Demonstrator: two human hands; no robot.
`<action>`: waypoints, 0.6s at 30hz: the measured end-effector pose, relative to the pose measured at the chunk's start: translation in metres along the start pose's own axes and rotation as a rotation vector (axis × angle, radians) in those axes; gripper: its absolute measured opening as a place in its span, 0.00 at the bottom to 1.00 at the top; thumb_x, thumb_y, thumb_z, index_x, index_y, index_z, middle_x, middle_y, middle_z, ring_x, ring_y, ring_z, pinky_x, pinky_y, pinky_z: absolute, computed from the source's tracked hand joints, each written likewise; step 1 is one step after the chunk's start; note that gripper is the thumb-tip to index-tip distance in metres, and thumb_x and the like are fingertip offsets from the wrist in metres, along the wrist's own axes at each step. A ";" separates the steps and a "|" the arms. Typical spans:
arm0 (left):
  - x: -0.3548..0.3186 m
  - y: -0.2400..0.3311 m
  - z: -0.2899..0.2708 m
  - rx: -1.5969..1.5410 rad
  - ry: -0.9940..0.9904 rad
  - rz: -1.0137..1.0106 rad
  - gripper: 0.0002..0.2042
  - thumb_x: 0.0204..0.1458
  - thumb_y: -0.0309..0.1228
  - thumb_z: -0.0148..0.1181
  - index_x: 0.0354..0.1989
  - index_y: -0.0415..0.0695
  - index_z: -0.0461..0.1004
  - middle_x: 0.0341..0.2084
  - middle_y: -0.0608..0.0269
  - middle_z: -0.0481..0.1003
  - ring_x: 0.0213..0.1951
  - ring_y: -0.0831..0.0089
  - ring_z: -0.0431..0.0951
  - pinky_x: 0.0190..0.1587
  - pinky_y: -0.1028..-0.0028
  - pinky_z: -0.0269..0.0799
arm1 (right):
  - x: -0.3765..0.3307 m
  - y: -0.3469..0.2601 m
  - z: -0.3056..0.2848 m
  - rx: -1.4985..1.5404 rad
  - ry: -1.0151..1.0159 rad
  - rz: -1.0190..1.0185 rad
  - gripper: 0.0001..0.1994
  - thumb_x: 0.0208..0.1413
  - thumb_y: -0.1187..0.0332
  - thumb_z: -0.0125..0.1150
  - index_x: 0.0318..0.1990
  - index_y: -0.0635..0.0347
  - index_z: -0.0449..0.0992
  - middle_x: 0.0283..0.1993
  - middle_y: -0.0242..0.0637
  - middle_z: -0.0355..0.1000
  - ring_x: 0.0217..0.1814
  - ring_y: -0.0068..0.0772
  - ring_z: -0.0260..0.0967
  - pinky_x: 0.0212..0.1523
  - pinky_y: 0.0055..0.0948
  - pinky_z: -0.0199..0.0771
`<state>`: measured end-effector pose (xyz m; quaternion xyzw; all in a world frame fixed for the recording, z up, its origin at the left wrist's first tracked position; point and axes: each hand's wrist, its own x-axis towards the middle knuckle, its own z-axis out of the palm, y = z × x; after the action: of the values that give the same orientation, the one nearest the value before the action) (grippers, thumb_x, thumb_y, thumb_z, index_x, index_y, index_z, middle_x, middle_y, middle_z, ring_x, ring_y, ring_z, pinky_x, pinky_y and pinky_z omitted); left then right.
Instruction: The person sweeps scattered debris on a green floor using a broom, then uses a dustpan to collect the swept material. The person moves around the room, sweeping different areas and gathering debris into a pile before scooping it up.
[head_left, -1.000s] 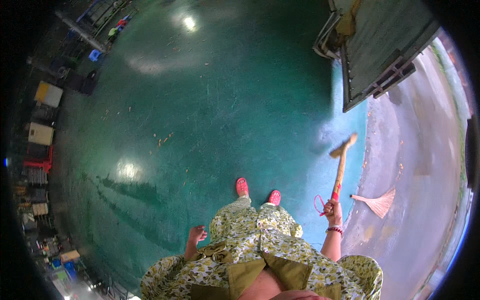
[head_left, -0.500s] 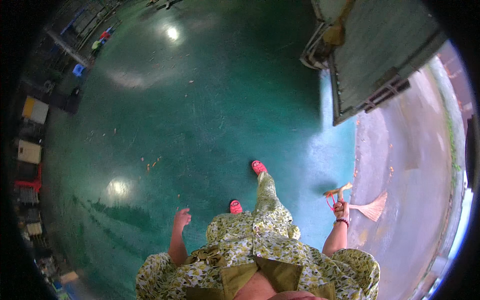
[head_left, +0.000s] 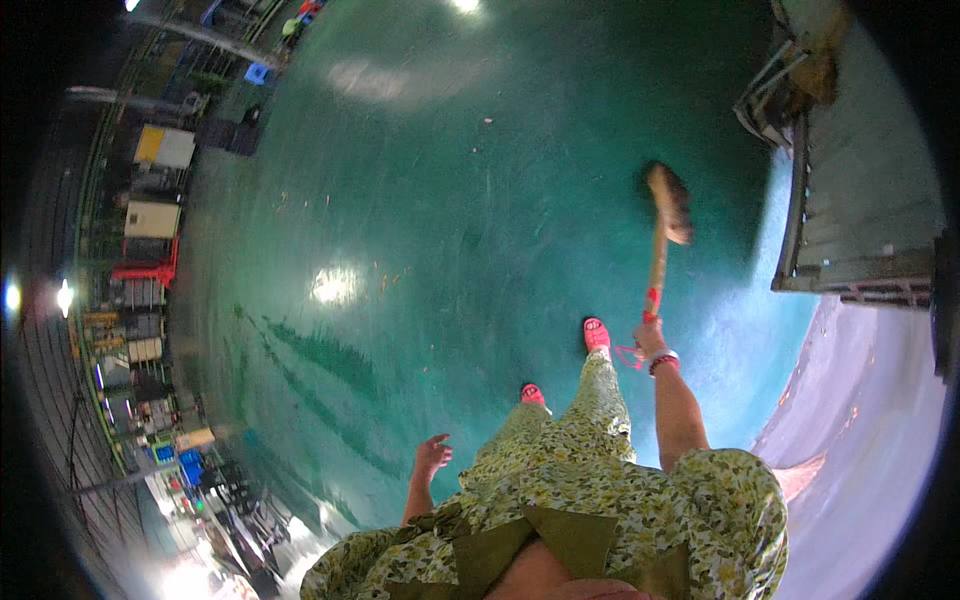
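Note:
My right hand [head_left: 651, 341] is closed around the wooden handle [head_left: 658, 265] of a broom-like tool, held out ahead of me. Red binding wraps the handle by my fingers, and a red cord loop [head_left: 628, 355] hangs beside them. At its far end is a blurred tan and dark head [head_left: 672, 205], low over the green floor; I cannot tell whether it touches. A pale fan of bristles [head_left: 802, 476] sticks out behind my right sleeve; how it joins what I hold is hidden. My left hand [head_left: 432, 456] hangs empty, fingers loosely apart.
Small scraps [head_left: 392, 280] and a dark wet-looking streak [head_left: 325, 350] mark the green floor [head_left: 480, 240]. A large metal door panel [head_left: 870, 190] stands at the right, beside paler paving [head_left: 850, 400]. Shelves, boxes [head_left: 152, 220] and a blue stool [head_left: 257, 73] line the left side.
My right hand has swung forward, and the tool now reaches out ahead, where before the bristle fan showed at my right. The view has turned, and my feet have stepped.

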<state>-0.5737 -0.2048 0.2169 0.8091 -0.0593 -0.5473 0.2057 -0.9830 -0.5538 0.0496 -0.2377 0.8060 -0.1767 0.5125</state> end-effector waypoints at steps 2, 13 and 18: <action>-0.031 -0.012 0.019 -0.147 0.016 -0.044 0.19 0.47 0.23 0.47 0.51 0.43 0.65 0.26 0.58 0.74 0.21 0.74 0.72 0.20 0.77 0.67 | -0.018 -0.031 0.038 -0.236 -0.226 -0.061 0.05 0.42 0.76 0.50 0.27 0.58 0.60 0.12 0.31 0.54 0.08 0.25 0.53 0.07 0.25 0.50; -0.054 -0.139 0.078 -0.288 0.185 -0.200 0.17 0.49 0.27 0.45 0.49 0.47 0.68 0.27 0.57 0.75 0.25 0.72 0.75 0.25 0.74 0.73 | -0.108 -0.135 0.063 0.085 -1.110 0.145 0.09 0.48 0.71 0.49 0.20 0.52 0.58 0.12 0.24 0.54 0.10 0.17 0.52 0.12 0.19 0.59; -0.020 -0.257 0.127 -1.089 -0.126 -0.054 0.17 0.48 0.25 0.46 0.49 0.48 0.68 0.27 0.57 0.75 0.23 0.71 0.75 0.24 0.74 0.73 | -0.190 -0.076 0.057 0.079 -1.204 0.348 0.10 0.47 0.73 0.51 0.19 0.54 0.58 0.11 0.26 0.54 0.10 0.20 0.53 0.14 0.19 0.60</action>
<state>-0.7303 0.0009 0.0915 0.5525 0.2412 -0.5515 0.5766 -0.8473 -0.5115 0.2075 -0.1417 0.3958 0.0445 0.9062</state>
